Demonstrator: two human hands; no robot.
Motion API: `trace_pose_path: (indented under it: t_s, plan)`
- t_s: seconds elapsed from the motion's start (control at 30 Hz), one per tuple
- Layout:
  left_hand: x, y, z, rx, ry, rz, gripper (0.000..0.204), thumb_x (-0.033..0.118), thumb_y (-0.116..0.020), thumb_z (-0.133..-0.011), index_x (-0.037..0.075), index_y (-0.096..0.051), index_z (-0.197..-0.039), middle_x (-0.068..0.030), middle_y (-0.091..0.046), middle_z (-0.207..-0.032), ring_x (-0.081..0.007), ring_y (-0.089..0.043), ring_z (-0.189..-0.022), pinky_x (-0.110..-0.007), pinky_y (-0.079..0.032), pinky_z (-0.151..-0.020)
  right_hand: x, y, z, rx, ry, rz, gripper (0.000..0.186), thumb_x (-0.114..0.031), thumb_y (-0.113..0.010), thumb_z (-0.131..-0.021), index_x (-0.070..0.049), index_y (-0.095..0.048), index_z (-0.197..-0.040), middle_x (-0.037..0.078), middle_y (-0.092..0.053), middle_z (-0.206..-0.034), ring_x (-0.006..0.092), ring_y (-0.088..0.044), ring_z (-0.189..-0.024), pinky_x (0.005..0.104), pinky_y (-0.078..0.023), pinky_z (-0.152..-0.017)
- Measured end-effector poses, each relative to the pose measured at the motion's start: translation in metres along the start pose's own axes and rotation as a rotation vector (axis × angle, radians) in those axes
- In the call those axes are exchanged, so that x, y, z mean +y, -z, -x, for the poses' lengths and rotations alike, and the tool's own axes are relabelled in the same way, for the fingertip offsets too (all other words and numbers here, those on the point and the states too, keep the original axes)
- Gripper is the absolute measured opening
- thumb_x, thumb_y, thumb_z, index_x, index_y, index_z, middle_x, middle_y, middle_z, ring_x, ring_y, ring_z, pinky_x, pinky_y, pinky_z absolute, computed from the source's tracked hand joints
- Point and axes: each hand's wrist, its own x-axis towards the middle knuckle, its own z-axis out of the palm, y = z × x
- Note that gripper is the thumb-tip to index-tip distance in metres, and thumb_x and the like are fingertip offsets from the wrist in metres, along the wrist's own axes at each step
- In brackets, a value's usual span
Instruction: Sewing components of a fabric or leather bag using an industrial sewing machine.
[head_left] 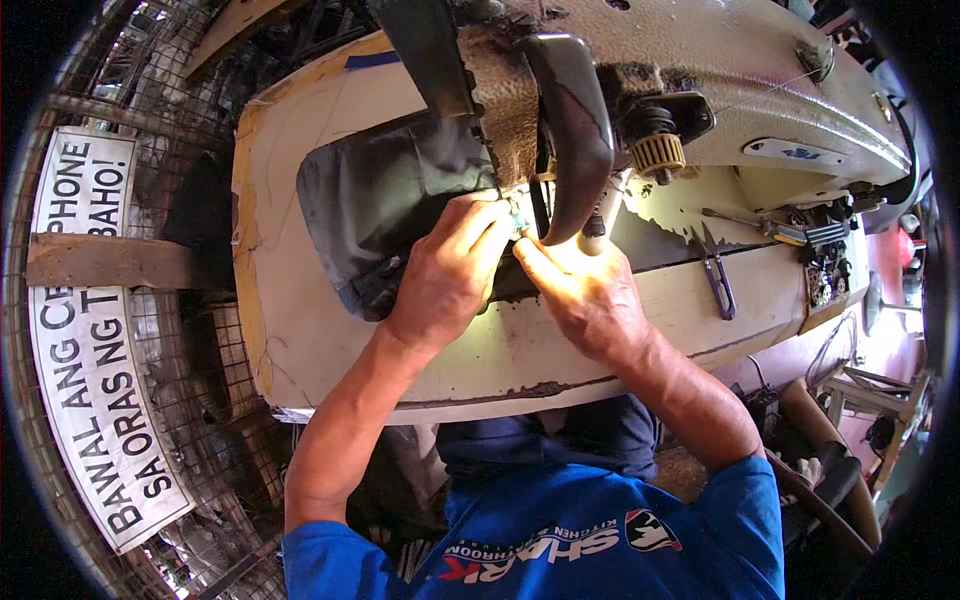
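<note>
An industrial sewing machine [730, 90] with a tan, worn body stands over a cream table. Under its head, in bright lamp light, my two hands meet close to the needle area. My left hand [450, 250] has its fingers pinched together at the right edge of a black sheet of material [385, 190]. My right hand [590, 290] is closed too, its thumb and fingertips close to the left ones. Between the fingertips shows a small pale greenish piece [517, 215], too small to name. The dark curved machine part [575, 130] partly covers the spot.
Thread snips [715, 272] lie on the table to the right, beside a screwdriver [785, 232] and small metal parts [828, 270]. A wire mesh [230, 340] with a white sign [100, 400] stands at the left, crossed by a wooden bar [120, 262]. Chipped table edging [540, 390] runs nearest me.
</note>
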Motion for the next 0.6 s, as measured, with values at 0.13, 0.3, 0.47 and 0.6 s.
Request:
trace_pose_path:
  t_s: [0.13, 0.3, 0.47, 0.6]
  plan:
    - [-0.003, -0.002, -0.002, -0.004, 0.018, -0.013, 0.029, -0.002, -0.064, -0.074, -0.003, -0.065, -0.103, -0.0126, -0.063, -0.108, -0.0289, -0.062, -0.109, -0.035, -0.058, -0.083, -0.002, 0.000, -0.003, -0.006, -0.040, -0.015, 0.033, -0.007, -0.060, -0.076, 0.002, -0.063, -0.107, 0.014, -0.066, -0.089, 0.0326, -0.064, -0.077, 0.0426, -0.053, -0.069]
    - [-0.006, -0.005, -0.002, 0.035, -0.004, -0.012, 0.030, -0.001, -0.065, -0.073, -0.003, -0.065, -0.103, -0.0122, -0.063, -0.108, -0.0292, -0.061, -0.108, -0.036, -0.057, -0.086, -0.002, -0.002, -0.003, -0.031, -0.079, 0.002, 0.031, -0.005, -0.060, -0.076, 0.001, -0.063, -0.106, 0.014, -0.066, -0.088, 0.0336, -0.064, -0.077, 0.0435, -0.052, -0.068]
    - [0.002, 0.010, -0.008, -0.075, 0.031, -0.042, 0.033, -0.003, -0.063, -0.073, -0.001, -0.065, -0.106, -0.0116, -0.061, -0.110, -0.0304, -0.060, -0.108, -0.037, -0.056, -0.086, 0.004, -0.006, -0.002, 0.031, -0.021, 0.016, 0.031, -0.004, -0.059, -0.077, 0.000, -0.063, -0.107, 0.013, -0.066, -0.092, 0.0337, -0.063, -0.079, 0.0437, -0.052, -0.072]
    - [0.010, 0.027, -0.010, -0.081, 0.203, 0.017, 0.019, 0.001, -0.065, -0.075, 0.003, -0.063, -0.094, -0.0112, -0.058, -0.101, -0.0310, -0.060, -0.096, -0.043, -0.053, -0.081, 0.007, -0.005, -0.004, 0.034, 0.071, 0.014, 0.031, -0.004, -0.060, -0.078, -0.002, -0.062, -0.109, 0.013, -0.065, -0.099, 0.0333, -0.063, -0.082, 0.0435, -0.052, -0.073]
